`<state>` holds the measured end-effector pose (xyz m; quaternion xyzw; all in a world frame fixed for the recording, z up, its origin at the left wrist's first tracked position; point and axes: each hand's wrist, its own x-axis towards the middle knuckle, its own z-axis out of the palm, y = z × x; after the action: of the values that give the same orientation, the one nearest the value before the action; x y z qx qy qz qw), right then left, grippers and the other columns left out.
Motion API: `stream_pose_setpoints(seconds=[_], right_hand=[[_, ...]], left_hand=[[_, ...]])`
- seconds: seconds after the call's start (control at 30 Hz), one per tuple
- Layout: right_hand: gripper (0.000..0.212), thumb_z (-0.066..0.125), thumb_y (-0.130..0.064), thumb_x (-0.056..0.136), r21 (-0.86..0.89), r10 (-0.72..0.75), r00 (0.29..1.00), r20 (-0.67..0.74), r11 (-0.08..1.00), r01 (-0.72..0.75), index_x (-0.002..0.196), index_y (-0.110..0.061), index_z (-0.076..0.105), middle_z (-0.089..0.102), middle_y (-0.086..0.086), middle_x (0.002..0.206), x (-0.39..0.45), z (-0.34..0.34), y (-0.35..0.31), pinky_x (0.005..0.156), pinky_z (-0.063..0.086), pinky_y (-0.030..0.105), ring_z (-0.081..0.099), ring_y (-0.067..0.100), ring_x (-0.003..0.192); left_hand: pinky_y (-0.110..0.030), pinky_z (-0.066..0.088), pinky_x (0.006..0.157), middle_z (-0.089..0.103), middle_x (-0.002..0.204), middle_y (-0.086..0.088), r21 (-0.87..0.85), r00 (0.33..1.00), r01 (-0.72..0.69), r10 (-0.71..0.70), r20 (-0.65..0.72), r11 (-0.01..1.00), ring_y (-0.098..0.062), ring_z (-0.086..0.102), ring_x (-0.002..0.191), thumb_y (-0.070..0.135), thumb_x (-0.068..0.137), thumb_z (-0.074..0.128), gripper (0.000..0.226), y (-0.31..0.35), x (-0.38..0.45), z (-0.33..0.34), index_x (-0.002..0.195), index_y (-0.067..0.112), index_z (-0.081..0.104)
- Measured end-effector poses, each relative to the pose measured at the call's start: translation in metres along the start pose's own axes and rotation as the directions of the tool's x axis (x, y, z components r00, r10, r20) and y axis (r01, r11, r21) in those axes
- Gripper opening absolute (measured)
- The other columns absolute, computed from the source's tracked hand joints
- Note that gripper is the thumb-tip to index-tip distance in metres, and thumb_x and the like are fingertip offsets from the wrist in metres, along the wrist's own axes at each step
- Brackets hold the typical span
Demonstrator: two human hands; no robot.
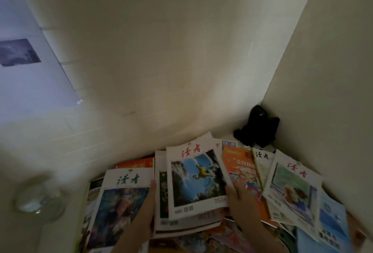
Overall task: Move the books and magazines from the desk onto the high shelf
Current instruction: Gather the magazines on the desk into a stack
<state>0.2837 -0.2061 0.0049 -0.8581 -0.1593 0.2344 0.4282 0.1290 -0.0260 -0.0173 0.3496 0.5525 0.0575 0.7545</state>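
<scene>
Magazines (pixel 198 180) lie in a loose, overlapping heap on a pale surface in a corner between two walls; whether this is the bench or the high shelf cannot be told for sure. The middle stack, topped by a cover showing a yellow-clad climber, lies between the two hands with its long axis running away from the person, tilted a little to the left. The right hand (pixel 243 205) is at that stack's right edge, fingers curled onto it near the lower corner, apparently gripping it. The left hand (pixel 144 210) lies flat with straight fingers along the right edge of the neighbouring green-titled magazine (pixel 121 202), just beside the stack. Further right, more magazines fan out toward the side wall (pixel 323 91). A black object (pixel 258 127) sits in the corner behind them, and a blurred glass (pixel 39 198) stands at the left.
</scene>
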Motion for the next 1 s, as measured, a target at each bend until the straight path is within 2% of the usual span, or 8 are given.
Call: stream_pose_setpoints(seconds=[0.1, 0.2, 0.33, 0.5, 0.63, 0.77, 0.83, 1.0], right_hand=[[0.021, 0.051, -0.034, 0.097, -0.119, 0.033, 0.989, 0.141, 0.993, -0.017, 0.108, -0.020, 0.063, 0.066, -0.004, 0.092, -0.004, 0.034, 0.017, 0.074, 0.056, 0.030, 0.064, 0.012, 0.082], [0.039, 0.047, -0.054, 0.092, -0.314, -0.101, 0.994, -0.040, 0.946, 0.084, 0.076, -0.021, 0.061, 0.060, -0.007, 0.066, 0.005, 0.015, 0.015, 0.053, 0.046, 0.015, 0.054, 0.001, 0.055], [0.050, 0.046, -0.052, 0.094, -0.400, -0.034, 0.997, -0.073, 0.917, 0.002, 0.125, -0.012, 0.048, 0.061, 0.007, 0.105, 0.047, -0.006, 0.021, 0.064, 0.054, 0.027, 0.063, 0.016, 0.082], [0.034, 0.053, -0.035, 0.096, -0.344, 0.106, 0.994, 0.038, 0.935, -0.086, 0.102, -0.002, 0.054, 0.064, 0.017, 0.101, 0.063, 0.012, 0.007, 0.070, 0.053, 0.037, 0.060, 0.022, 0.075], [0.032, 0.040, -0.026, 0.102, -0.369, -0.014, 0.988, 0.157, 0.927, 0.072, 0.128, -0.009, 0.050, 0.062, 0.015, 0.116, 0.065, 0.022, 0.005, 0.074, 0.052, 0.030, 0.061, 0.023, 0.086], [0.033, 0.040, -0.025, 0.102, -0.291, -0.207, 0.977, -0.052, 0.939, 0.184, 0.130, -0.015, 0.055, 0.063, 0.004, 0.081, 0.057, -0.008, -0.008, 0.056, 0.052, 0.016, 0.061, 0.015, 0.062], [0.035, 0.040, -0.027, 0.101, -0.278, -0.248, 0.962, -0.117, 0.938, 0.208, 0.128, -0.014, 0.058, 0.062, 0.003, 0.067, 0.055, -0.040, -0.011, 0.054, 0.055, 0.024, 0.062, 0.019, 0.055], [0.030, 0.044, -0.022, 0.101, -0.088, -0.252, 0.902, -0.349, 0.968, 0.236, 0.123, -0.012, 0.062, 0.063, 0.006, 0.076, 0.034, -0.100, -0.024, 0.061, 0.052, 0.036, 0.062, 0.028, 0.066]], left_hand=[[-0.042, 0.048, 0.097, 0.058, 0.125, -0.008, 0.221, 0.988, -0.107, 0.127, -0.083, 0.969, -0.029, 0.057, 0.107, 0.057, 0.063, 0.080, 0.088, -0.011, 0.013, 0.000, 0.132, 0.013, 0.048], [-0.046, 0.051, 0.096, 0.058, 0.121, -0.008, 0.283, 0.984, -0.143, 0.168, -0.067, 0.948, -0.028, 0.059, 0.103, 0.026, 0.071, 0.084, 0.082, -0.020, 0.018, -0.006, 0.138, 0.013, 0.038], [-0.047, 0.056, 0.087, 0.063, 0.108, -0.005, 0.241, 0.964, -0.240, 0.260, -0.056, 0.940, -0.026, 0.064, 0.094, 0.020, 0.074, 0.081, 0.062, -0.019, 0.011, -0.017, 0.125, 0.014, 0.048], [-0.048, 0.054, 0.090, 0.057, 0.116, -0.005, 0.353, 0.920, -0.311, 0.372, -0.120, 0.883, -0.029, 0.060, 0.105, 0.020, 0.073, 0.082, 0.068, -0.005, 0.003, -0.054, 0.126, 0.023, 0.041], [-0.050, 0.051, 0.094, 0.055, 0.126, -0.006, 0.364, 0.938, -0.273, 0.330, -0.103, 0.891, -0.029, 0.058, 0.110, 0.021, 0.070, 0.084, 0.084, -0.004, 0.010, -0.075, 0.140, 0.021, 0.036], [-0.047, 0.053, 0.092, 0.055, 0.121, -0.003, 0.410, 0.936, -0.298, 0.348, -0.050, 0.862, -0.027, 0.058, 0.108, 0.021, 0.073, 0.082, 0.080, -0.010, 0.009, -0.070, 0.137, 0.026, 0.035], [-0.046, 0.054, 0.091, 0.055, 0.121, 0.000, 0.513, 0.912, -0.346, 0.411, -0.014, 0.785, -0.025, 0.058, 0.110, 0.028, 0.071, 0.083, 0.076, -0.010, 0.011, -0.068, 0.132, 0.029, 0.038], [-0.015, 0.048, 0.071, 0.051, 0.105, 0.013, 0.618, 0.872, -0.427, 0.482, 0.088, 0.660, -0.007, 0.052, 0.094, 0.027, 0.077, 0.078, 0.061, 0.001, 0.012, -0.047, 0.124, 0.027, 0.039]])
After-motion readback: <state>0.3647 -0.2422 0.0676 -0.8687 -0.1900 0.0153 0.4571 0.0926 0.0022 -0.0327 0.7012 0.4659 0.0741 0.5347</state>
